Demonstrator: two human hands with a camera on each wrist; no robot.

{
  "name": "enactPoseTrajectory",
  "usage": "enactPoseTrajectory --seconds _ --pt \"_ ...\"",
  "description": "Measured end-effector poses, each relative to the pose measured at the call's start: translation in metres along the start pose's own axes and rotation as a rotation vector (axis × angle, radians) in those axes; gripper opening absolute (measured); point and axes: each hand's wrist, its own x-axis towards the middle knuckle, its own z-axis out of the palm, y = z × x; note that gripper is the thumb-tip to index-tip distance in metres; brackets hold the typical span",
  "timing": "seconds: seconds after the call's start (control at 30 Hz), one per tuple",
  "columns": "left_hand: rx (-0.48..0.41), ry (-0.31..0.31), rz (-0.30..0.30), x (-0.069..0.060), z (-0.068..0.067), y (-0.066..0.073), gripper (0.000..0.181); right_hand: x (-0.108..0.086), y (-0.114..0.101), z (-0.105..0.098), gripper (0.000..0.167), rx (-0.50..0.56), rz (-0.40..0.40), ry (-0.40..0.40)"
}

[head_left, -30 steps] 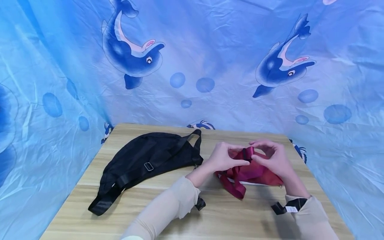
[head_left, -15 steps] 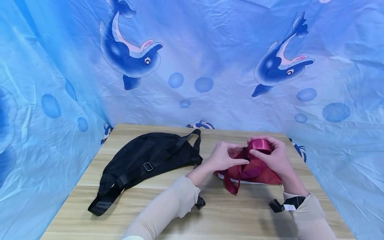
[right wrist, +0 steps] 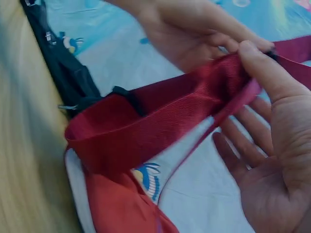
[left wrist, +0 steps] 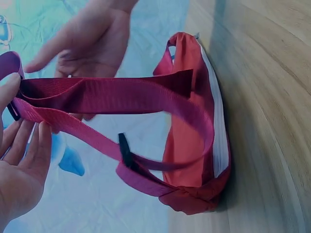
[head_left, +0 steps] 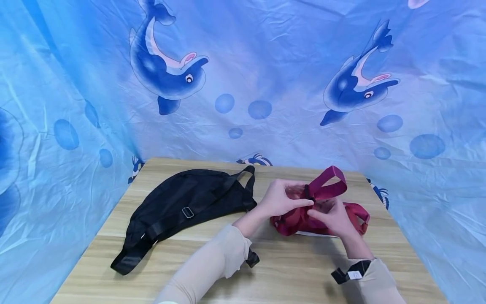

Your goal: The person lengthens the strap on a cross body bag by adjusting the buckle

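A red waist bag [head_left: 300, 226] with a white zipper [left wrist: 219, 131] lies at the right of the table. Its dark red webbing strap [left wrist: 121, 94] is lifted off the bag in loops. My left hand [head_left: 280, 197] pinches a black slider buckle [head_left: 308, 193] on that strap between thumb and fingers. Just beside the buckle my right hand [head_left: 334, 217] grips the strap, its thumb [right wrist: 272, 73] lying over the webbing in the right wrist view. A strap loop [head_left: 331, 183] sticks up past the buckle. A second black strap fitting [left wrist: 125, 150] sits lower on the strap.
A black waist bag [head_left: 186, 198] with a metal slider lies on the left of the wooden table [head_left: 288, 270]. Blue dolphin-print cloth [head_left: 243, 76] hangs behind and at both sides. Black bands [head_left: 358, 268] circle the wrists.
My right hand has moved down and left, under the buckle. The strap loop pulled through the buckle has grown and now stands up. My left hand stays nearly still.
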Motion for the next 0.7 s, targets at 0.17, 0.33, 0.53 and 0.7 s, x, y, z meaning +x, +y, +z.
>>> enactPoseTrajectory --seconds 0.17,0.33,0.53,0.7 --pt "-0.003 -0.002 0.013 0.001 0.000 0.002 0.040 -0.002 0.011 0.003 0.038 -0.038 -0.003 0.045" --pt "-0.014 0.028 0.013 0.002 -0.003 0.004 0.042 -0.008 0.026 -0.007 0.037 -0.171 -0.001 -0.003" --pt "-0.005 0.007 0.028 0.001 -0.001 0.004 0.040 -0.003 0.020 -0.001 0.051 -0.031 -0.094 -0.013" --pt "-0.040 -0.015 0.009 0.000 0.001 0.004 0.041 0.001 0.011 0.006 0.049 -0.022 -0.122 0.039"
